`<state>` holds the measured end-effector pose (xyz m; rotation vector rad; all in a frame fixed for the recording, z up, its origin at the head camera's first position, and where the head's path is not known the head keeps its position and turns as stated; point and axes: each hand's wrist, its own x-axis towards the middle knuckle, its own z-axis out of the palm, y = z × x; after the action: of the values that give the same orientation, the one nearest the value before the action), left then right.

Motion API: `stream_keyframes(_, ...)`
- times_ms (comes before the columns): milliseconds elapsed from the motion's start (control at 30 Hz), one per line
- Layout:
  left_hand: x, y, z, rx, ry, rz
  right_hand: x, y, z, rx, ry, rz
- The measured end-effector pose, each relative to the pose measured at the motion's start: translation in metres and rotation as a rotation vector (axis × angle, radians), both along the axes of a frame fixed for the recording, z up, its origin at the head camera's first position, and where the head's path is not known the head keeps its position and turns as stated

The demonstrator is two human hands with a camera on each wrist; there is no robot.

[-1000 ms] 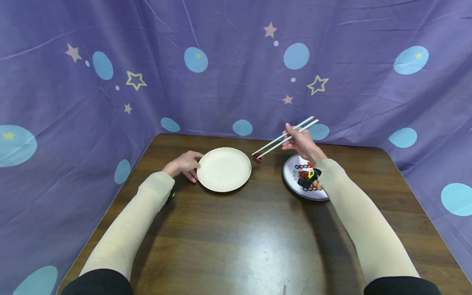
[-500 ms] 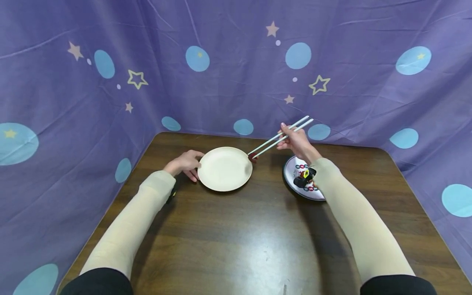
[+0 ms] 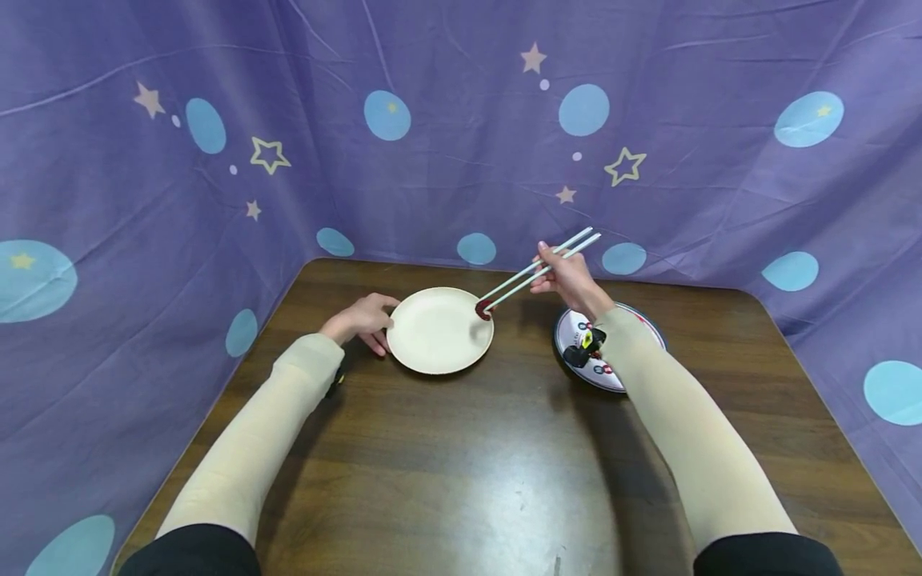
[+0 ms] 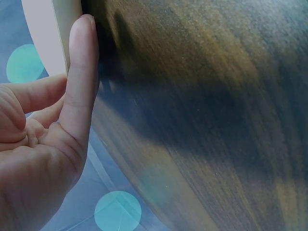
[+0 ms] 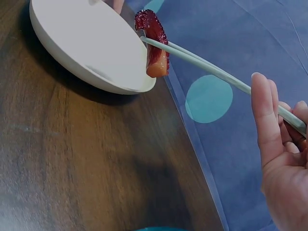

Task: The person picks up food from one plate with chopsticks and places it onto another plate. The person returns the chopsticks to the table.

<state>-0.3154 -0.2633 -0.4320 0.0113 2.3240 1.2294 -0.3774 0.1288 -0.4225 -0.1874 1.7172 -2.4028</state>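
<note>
My right hand point(image 3: 569, 280) holds a pair of pale green chopsticks point(image 3: 520, 280). Between their tips is a dark red, ridged piece like an octopus tentacle point(image 5: 156, 36), orange at its lower end. In the head view this piece appears over the right rim of a cream plate point(image 3: 435, 340); in the right wrist view it hangs beside the rim point(image 5: 110, 86). At the plate's opposite side my left hand point(image 3: 366, 318) pinches the edge. The left wrist view shows the thumb point(image 4: 45, 94) against the rim and a straight finger point(image 4: 82, 72) alongside.
A white patterned plate point(image 3: 651, 324) with a dark blue rim stands on the right, partly hidden by my right forearm and a black wrist device point(image 3: 585, 350). Both plates are on a brown wooden table point(image 3: 432, 448). A purple curtain point(image 3: 432, 192) hangs behind it.
My right hand has moved left with the chopsticks, bringing the tentacle piece from beside the cream plate to its right rim. The left hand has stayed at the plate's edge.
</note>
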Motion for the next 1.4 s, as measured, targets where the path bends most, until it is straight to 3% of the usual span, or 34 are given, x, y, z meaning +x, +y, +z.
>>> stream_keyframes(833, -0.003, 0.001, -0.001, -0.024, 0.005, -0.002, -0.002, -0.027, -0.012, -0.021, -0.045, -0.014)
stream_keyframes(1167, -0.001, 0.003, 0.005, -0.029, 0.002, 0.003, -0.001, -0.041, -0.018, -0.016, -0.037, 0.001)
stream_keyframes(1400, -0.002, 0.001, 0.0, -0.012, 0.002, 0.0, 0.001, -0.049, -0.023, -0.011, -0.032, 0.001)
